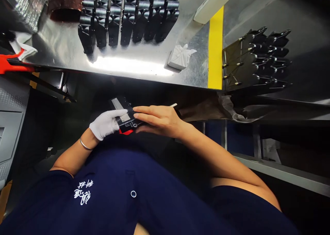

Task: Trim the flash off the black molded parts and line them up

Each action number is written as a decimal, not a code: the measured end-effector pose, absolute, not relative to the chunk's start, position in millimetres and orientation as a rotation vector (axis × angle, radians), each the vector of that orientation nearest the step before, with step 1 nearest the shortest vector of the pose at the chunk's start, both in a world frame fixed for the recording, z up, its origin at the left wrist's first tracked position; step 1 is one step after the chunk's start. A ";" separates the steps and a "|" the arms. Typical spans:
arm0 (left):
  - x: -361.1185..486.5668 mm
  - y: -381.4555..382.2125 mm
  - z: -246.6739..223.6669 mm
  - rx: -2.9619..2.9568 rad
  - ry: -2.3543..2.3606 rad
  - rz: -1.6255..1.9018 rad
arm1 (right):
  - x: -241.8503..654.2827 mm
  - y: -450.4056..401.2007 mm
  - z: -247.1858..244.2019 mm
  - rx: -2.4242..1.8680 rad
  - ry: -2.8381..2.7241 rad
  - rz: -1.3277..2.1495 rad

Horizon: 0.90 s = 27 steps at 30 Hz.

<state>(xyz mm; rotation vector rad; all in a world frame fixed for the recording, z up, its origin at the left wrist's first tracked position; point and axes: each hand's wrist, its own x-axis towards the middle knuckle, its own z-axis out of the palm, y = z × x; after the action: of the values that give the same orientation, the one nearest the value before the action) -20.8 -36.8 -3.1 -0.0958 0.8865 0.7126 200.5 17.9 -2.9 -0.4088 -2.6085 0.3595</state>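
At mid-frame we see the left hand (104, 125) clamped on a black part (125, 126); the right hand (161, 121) touches it, grip unclear. We judge it unfinished; whether the black pieces (127, 27), upper frame, are done we cannot tell.

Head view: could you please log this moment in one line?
left hand: gloved, holding black part; right hand: bare, touching it; bench: black pieces in rows

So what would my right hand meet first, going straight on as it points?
Your right hand would meet the black part it seems to touch; then probably your gloved left hand, depth unclear.
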 end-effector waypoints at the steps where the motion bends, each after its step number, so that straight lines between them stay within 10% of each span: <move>1: -21.8 -36.4 -3.4 -0.074 0.866 0.702 | 201.1 17.0 -3.1 -0.385 -2.605 0.414; 12: -26.5 -49.7 1.6 1.201 1.579 0.984 | 165.6 6.5 -12.3 -0.939 -2.011 0.683; 27: -24.3 -45.5 4.3 1.158 1.562 0.868 | 176.2 -1.0 -4.9 -0.837 -2.127 1.107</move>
<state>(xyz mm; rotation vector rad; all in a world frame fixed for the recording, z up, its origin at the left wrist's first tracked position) -24.3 -45.5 4.3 1.1576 1.5621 0.8680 176.2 -1.0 -4.9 -0.8367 -2.1273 1.1071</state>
